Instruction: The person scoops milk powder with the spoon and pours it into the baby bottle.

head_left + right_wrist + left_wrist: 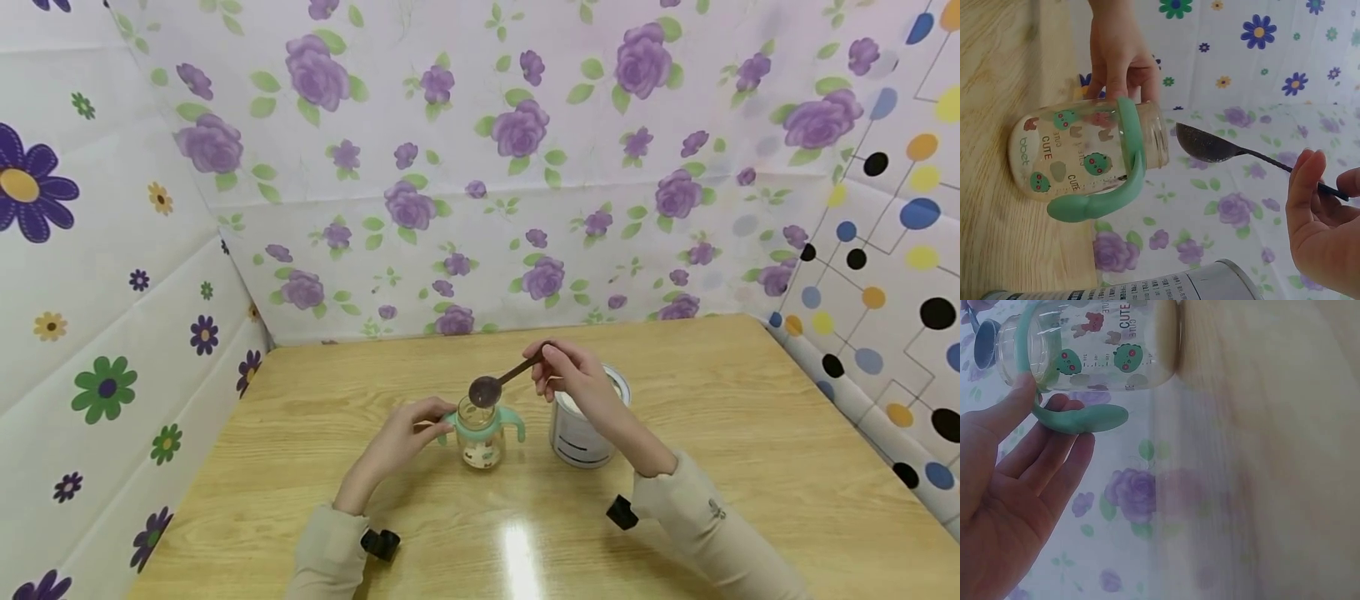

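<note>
A clear baby bottle with a mint-green two-handled collar stands uncapped on the table. Pale powder lies at its bottom. My left hand pinches the bottle's left handle between thumb and fingers. Above the bottle's mouth is the bowl of a dark long-handled spoon, with specks of powder on it in the right wrist view. The fingers of my right hand pinch the end of the spoon's handle. Under that hand stands an open white can, partly hidden by it, with pale powder inside.
The wooden table meets a flowered cloth backdrop at the back. Patterned cloths also hang at left and right. A small black wrist mount sits at the left cuff, and another black mount at the right.
</note>
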{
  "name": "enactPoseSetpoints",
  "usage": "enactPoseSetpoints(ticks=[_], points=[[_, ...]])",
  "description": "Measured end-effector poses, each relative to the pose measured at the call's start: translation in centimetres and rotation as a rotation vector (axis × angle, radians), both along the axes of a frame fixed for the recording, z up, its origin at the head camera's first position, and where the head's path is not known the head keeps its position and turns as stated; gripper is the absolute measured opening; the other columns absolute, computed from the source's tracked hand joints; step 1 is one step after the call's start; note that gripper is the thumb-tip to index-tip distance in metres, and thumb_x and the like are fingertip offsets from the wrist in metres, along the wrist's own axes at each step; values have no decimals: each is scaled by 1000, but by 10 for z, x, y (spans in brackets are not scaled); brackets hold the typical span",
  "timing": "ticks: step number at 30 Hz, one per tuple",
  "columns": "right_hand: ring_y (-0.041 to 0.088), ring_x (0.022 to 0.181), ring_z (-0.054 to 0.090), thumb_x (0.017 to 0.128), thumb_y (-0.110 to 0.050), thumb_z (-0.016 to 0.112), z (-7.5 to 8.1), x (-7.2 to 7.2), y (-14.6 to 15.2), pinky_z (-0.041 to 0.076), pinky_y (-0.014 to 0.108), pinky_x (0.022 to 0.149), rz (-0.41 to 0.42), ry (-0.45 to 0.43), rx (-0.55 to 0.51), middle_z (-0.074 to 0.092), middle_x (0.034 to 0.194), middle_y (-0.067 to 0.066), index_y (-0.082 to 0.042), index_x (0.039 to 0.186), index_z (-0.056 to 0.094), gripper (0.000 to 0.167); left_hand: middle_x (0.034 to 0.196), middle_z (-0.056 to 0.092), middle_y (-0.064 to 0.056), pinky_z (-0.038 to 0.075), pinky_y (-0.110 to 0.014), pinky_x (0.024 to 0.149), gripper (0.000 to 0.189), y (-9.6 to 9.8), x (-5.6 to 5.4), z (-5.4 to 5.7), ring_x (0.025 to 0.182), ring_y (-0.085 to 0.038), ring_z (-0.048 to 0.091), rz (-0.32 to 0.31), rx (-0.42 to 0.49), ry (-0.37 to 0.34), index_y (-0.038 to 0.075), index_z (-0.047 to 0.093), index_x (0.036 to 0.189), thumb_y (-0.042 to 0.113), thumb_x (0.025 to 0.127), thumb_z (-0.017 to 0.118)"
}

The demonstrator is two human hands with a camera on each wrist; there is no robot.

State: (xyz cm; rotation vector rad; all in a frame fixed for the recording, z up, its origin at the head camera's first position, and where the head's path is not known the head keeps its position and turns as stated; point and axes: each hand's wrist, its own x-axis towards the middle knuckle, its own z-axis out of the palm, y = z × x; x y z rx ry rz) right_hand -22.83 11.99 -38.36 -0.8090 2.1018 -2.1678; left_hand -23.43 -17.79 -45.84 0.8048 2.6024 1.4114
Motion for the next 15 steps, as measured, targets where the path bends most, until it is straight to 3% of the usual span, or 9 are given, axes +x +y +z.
enactPoseSetpoints(ticks=[11,15], points=[[11,65,56,105,-33,42,5,1,12,49,21,54,-23,-108,-97,60,81,1,-10,107,64,32,113,69,-5,58,-33,89,30,2,2,-1,104,-22,66,-6,2,-8,14,64,123,24,95,61],[9,63,56,105,-32,43,8,2,17,48,18,53,-28,-129,-154,61,78,-1,-8,106,64,32,111,69,0,57,-34,91,30,2,3,1,102,-18,66,5,-10,-5,15,65,122,25,95,61]])
